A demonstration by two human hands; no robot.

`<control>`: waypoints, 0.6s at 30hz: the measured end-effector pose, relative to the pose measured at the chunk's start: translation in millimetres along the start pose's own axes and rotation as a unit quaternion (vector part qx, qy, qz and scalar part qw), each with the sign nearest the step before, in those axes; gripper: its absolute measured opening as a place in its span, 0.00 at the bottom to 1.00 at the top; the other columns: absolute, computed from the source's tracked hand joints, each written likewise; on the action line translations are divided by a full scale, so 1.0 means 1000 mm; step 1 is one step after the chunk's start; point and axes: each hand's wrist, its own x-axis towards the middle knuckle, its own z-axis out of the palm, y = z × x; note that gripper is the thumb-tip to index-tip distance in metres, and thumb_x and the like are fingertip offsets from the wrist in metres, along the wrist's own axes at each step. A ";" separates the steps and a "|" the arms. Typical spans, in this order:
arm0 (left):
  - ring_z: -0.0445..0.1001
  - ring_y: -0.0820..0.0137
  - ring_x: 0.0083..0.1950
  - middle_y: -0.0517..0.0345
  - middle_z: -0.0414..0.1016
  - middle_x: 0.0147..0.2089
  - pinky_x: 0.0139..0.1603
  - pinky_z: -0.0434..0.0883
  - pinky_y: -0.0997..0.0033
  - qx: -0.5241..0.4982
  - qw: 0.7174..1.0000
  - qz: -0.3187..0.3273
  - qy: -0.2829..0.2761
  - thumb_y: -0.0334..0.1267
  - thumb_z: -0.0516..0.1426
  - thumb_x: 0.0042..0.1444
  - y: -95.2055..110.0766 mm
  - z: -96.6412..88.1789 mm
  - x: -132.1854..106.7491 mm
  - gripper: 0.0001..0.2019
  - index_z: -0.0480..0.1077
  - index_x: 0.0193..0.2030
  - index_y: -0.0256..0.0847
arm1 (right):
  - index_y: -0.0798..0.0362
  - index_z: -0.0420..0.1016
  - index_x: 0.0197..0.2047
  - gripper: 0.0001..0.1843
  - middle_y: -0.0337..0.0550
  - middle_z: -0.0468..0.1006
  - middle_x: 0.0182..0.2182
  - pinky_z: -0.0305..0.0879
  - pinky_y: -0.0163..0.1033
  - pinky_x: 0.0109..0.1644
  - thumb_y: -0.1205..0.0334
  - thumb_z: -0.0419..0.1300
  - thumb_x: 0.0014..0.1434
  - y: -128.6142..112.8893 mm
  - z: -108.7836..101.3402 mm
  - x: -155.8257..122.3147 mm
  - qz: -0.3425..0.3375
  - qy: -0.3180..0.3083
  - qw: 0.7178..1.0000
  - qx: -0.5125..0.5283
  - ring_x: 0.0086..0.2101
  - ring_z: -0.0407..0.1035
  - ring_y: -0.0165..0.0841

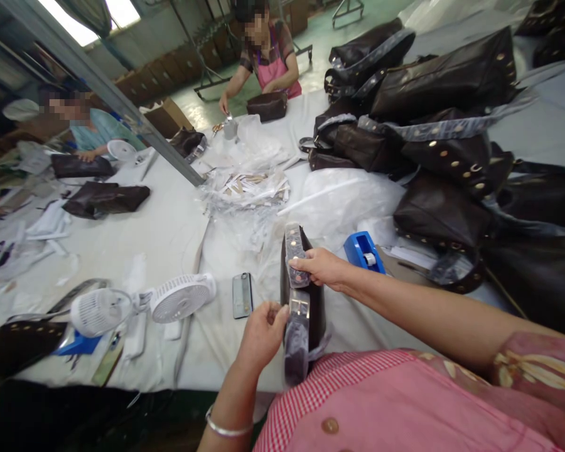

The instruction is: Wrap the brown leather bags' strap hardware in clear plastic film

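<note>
A dark brown leather handbag (316,317) stands on the table against my apron. Across its top runs a bag strap (297,351) wrapped in clear plastic, with gold studs and a square gold buckle (299,306). My right hand (321,267) is closed on the studded part of the strap, just beyond the buckle, thumb on top. Beside the buckle, my left hand (263,329) pinches the strap's left edge with curled fingers. What lies under its fingertips is partly hidden.
A phone (242,295) and white twin fans (183,298) are left of the bag. A blue tape dispenser (363,251) sits right, near piled brown handbags (445,81). Scraps in plastic (249,188) lie ahead. Two co-workers (277,59) handle bags across the table, by a metal post (136,122).
</note>
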 end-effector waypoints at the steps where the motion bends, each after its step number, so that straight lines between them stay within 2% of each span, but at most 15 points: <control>1: 0.72 0.68 0.32 0.59 0.74 0.29 0.35 0.67 0.71 -0.011 0.999 -0.020 -0.033 0.50 0.55 0.59 -0.001 0.003 -0.009 0.15 0.71 0.33 0.39 | 0.55 0.66 0.27 0.19 0.38 0.73 0.19 0.35 0.29 0.16 0.49 0.65 0.54 0.001 -0.001 -0.001 0.017 -0.027 0.999 0.036 0.13 0.45 0.18; 4: 0.72 0.68 0.33 0.60 0.75 0.29 0.35 0.67 0.72 -0.068 0.988 -0.059 -0.122 0.49 0.56 0.57 -0.001 0.014 -0.030 0.15 0.72 0.32 0.38 | 0.55 0.65 0.27 0.20 0.35 0.70 0.18 0.32 0.27 0.15 0.49 0.67 0.53 0.002 -0.004 -0.005 0.048 -0.084 0.988 0.121 0.13 0.40 0.16; 6: 0.72 0.67 0.34 0.59 0.76 0.30 0.36 0.67 0.71 -0.131 0.980 -0.081 -0.125 0.48 0.57 0.56 -0.002 0.018 -0.038 0.15 0.74 0.34 0.37 | 0.56 0.65 0.27 0.19 0.31 0.66 0.16 0.33 0.26 0.15 0.51 0.67 0.53 0.003 -0.007 -0.007 0.061 -0.097 0.981 0.158 0.13 0.39 0.16; 7: 0.73 0.67 0.34 0.59 0.76 0.31 0.36 0.68 0.71 -0.167 0.977 -0.090 -0.100 0.48 0.57 0.56 -0.003 0.019 -0.040 0.15 0.74 0.35 0.36 | 0.56 0.64 0.27 0.19 0.30 0.64 0.15 0.34 0.25 0.15 0.52 0.67 0.54 0.003 -0.009 -0.008 0.067 -0.101 0.977 0.175 0.13 0.39 0.16; 9: 0.74 0.65 0.37 0.57 0.77 0.33 0.39 0.70 0.69 -0.228 0.969 -0.095 -0.015 0.48 0.57 0.57 -0.005 0.016 -0.044 0.15 0.74 0.40 0.37 | 0.55 0.64 0.27 0.17 0.29 0.62 0.15 0.35 0.24 0.15 0.55 0.66 0.56 0.004 -0.014 -0.008 0.080 -0.099 0.971 0.202 0.13 0.39 0.16; 12: 0.73 0.66 0.38 0.56 0.78 0.36 0.41 0.70 0.69 -0.215 0.970 -0.067 0.092 0.48 0.56 0.59 0.001 0.007 -0.050 0.15 0.74 0.41 0.38 | 0.54 0.62 0.27 0.16 0.27 0.59 0.15 0.35 0.24 0.15 0.58 0.64 0.58 0.005 -0.018 -0.009 0.095 -0.077 0.965 0.231 0.13 0.39 0.16; 15: 0.71 0.68 0.36 0.58 0.76 0.33 0.39 0.68 0.72 -0.105 0.987 0.016 0.121 0.44 0.55 0.61 0.020 0.001 -0.053 0.12 0.75 0.37 0.39 | 0.54 0.60 0.27 0.16 0.26 0.56 0.14 0.35 0.24 0.15 0.58 0.62 0.60 0.007 -0.014 -0.010 0.094 -0.064 0.965 0.237 0.13 0.39 0.17; 18: 0.70 0.70 0.35 0.59 0.72 0.32 0.39 0.67 0.73 -0.048 0.983 0.132 0.119 0.39 0.53 0.62 0.040 0.008 -0.052 0.11 0.74 0.34 0.40 | 0.53 0.59 0.25 0.18 0.25 0.55 0.14 0.34 0.25 0.16 0.55 0.63 0.58 0.014 -0.003 -0.017 0.082 -0.088 0.970 0.210 0.14 0.38 0.17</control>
